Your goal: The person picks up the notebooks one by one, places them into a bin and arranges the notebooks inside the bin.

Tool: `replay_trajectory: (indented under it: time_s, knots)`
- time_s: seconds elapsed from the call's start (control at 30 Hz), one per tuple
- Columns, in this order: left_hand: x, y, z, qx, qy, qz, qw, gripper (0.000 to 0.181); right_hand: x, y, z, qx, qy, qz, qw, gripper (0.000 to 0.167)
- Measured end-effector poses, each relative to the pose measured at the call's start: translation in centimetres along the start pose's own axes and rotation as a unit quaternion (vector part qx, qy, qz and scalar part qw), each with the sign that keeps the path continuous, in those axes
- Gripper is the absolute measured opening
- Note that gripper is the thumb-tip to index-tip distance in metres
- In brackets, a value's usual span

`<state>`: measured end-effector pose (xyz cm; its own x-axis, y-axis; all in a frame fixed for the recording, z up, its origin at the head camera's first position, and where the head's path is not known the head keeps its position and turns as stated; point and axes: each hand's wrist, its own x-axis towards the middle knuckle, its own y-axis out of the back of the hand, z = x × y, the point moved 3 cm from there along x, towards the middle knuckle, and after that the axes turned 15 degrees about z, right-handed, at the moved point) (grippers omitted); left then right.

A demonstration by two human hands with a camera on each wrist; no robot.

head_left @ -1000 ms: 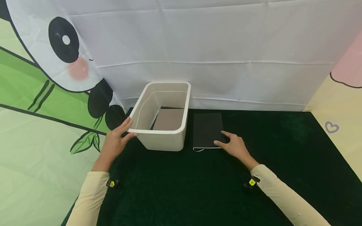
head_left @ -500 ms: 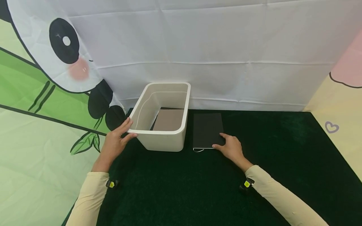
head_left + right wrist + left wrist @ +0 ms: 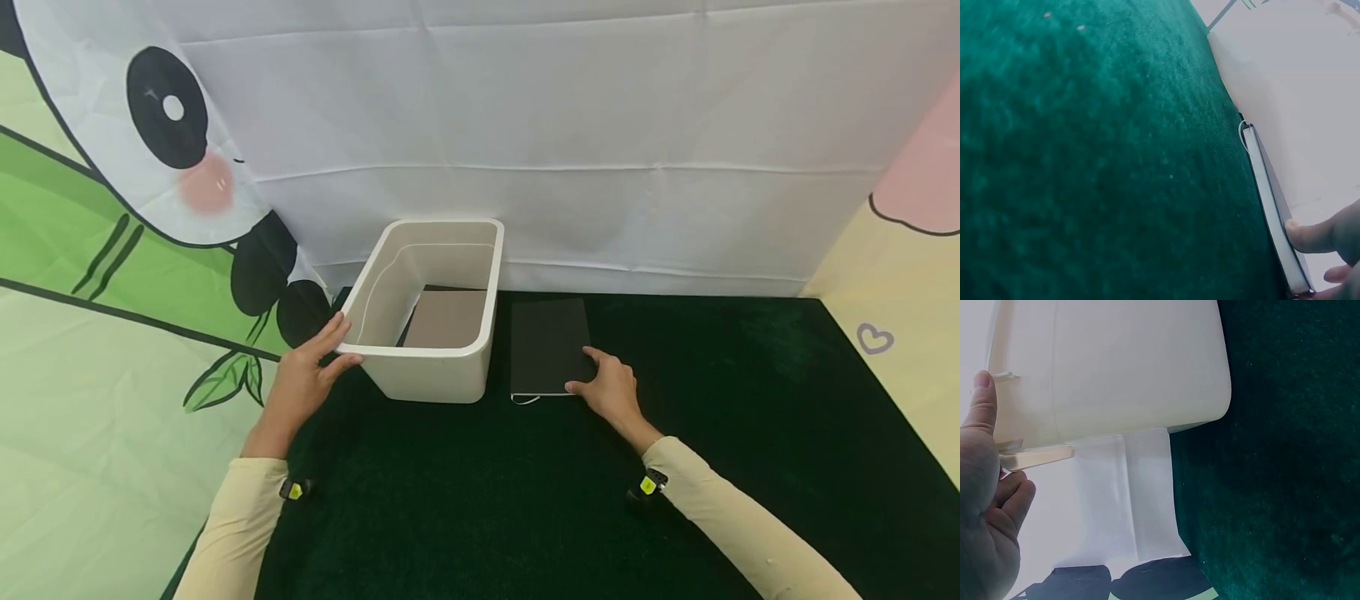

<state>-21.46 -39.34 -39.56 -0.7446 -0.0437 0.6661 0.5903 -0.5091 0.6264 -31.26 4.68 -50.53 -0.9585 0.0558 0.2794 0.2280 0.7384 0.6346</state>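
Observation:
An off-white plastic storage bin (image 3: 431, 377) stands at the back of the table, left of the middle. My left hand (image 3: 300, 385) grips its near left corner; in the left wrist view the thumb lies along the bin's wall (image 3: 1135, 369), the fingers at the adjacent side. To the bin's right, a black notebook (image 3: 546, 346) lies flat, a white ribbon loop at its near left corner. My right hand (image 3: 613, 390) holds the notebook's near right corner between thumb and fingers. In the right wrist view, the thumb presses the edge above the white pages (image 3: 1274, 209); the fingertips are partly hidden.
Inside the bin lies a brown-grey flat, book-like item (image 3: 447, 319), over something darker. Dark green cloth (image 3: 465, 500) covers the table. A white cloth backdrop (image 3: 570, 150) hangs right behind the bin, and a printed panda cloth (image 3: 187, 192) borders the left side.
My right hand has shifted slightly left and closed in on the notebook's near right corner. The left hand, bin and notebook have stayed put.

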Motion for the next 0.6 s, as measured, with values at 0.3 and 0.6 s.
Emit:
replay_trajectory:
  time_s: [0.3, 0.6]
  knots:
    - [0.0, 0.0, -0.1, 0.001, -0.001, 0.005, 1.0000, 0.062, 0.3, -0.1, 0.5, 0.038, -0.044, -0.014, 0.9982, 0.073]
    - [-0.1, -0.1, -0.2, -0.002, -0.007, 0.009, 0.9999, 0.061, 1.6, 0.2, -0.2, 0.159, -0.161, -0.097, 0.9692, 0.090]
